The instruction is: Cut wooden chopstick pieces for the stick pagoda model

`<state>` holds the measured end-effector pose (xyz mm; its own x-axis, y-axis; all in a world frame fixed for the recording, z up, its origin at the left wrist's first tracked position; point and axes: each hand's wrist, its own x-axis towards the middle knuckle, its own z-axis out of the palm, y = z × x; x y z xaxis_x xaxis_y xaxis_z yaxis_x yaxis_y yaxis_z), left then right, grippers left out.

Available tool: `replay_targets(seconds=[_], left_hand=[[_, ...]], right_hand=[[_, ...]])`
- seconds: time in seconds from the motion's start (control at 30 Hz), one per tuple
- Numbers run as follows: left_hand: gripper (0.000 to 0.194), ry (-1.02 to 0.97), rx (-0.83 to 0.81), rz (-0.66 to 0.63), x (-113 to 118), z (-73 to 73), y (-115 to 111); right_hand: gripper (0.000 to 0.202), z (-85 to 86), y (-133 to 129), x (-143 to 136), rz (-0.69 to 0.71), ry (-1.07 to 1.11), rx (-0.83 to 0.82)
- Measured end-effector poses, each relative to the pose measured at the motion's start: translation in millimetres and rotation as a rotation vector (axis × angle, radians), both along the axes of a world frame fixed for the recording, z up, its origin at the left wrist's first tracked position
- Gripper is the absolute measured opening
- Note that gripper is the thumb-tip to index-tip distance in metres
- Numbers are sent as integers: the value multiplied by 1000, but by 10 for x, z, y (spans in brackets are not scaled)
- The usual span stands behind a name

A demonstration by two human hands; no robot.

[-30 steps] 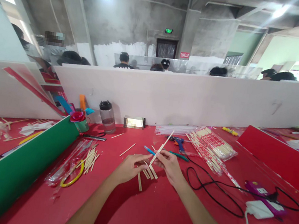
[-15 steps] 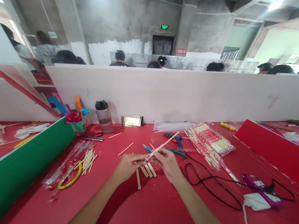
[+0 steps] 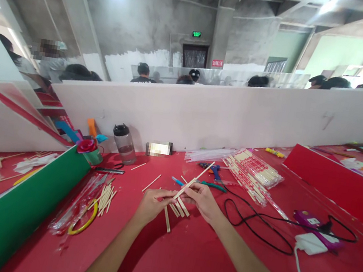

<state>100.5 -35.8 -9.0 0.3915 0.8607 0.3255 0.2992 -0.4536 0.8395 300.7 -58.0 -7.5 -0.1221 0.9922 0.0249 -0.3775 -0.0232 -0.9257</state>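
Both my hands meet over the middle of the red table, pinching thin wooden chopsticks (image 3: 202, 172) that slant up to the right. My left hand (image 3: 154, 202) grips their lower end between thumb and fingers. Higher along the same sticks, my right hand (image 3: 202, 199) is closed on them. How many sticks are in my fingers I cannot tell. Under and in front of my hands lie several short stick pieces (image 3: 183, 207), with one pair (image 3: 167, 220) angled towards me. A blue pen (image 3: 177, 181) lies just behind my fingers, partly hidden.
A pile of cut sticks (image 3: 104, 198) lies left, beside yellow-handled scissors (image 3: 83, 228). A bottle (image 3: 125, 144) and a phone (image 3: 159, 149) stand by the white partition (image 3: 205, 117). Right are a blue glue gun (image 3: 214, 172), packaged chopsticks (image 3: 257, 167), a black cable (image 3: 251, 217) and a purple power strip (image 3: 308, 221).
The chopsticks have shifted slightly between my fingers, and their lower end now shows more clearly. Both hands stay in nearly the same place. The view has turned a little.
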Motion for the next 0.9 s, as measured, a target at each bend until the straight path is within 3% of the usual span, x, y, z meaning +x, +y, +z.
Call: replay_targets(seconds=[0.2, 0.4, 0.57, 0.9], left_hand=[[25, -19, -63, 38, 16, -42, 1], [26, -23, -111, -28, 92, 115, -94], [31, -70, -261, -107, 137, 220, -136], [41, -24, -447, -167, 106, 189, -109]], right_hand=[[36, 39, -4, -3, -22, -35, -14], [36, 85, 8, 45, -35, -104, 14], [35, 109, 5, 58, -32, -155, 27], [31, 20, 15, -21, 56, -195, 42]])
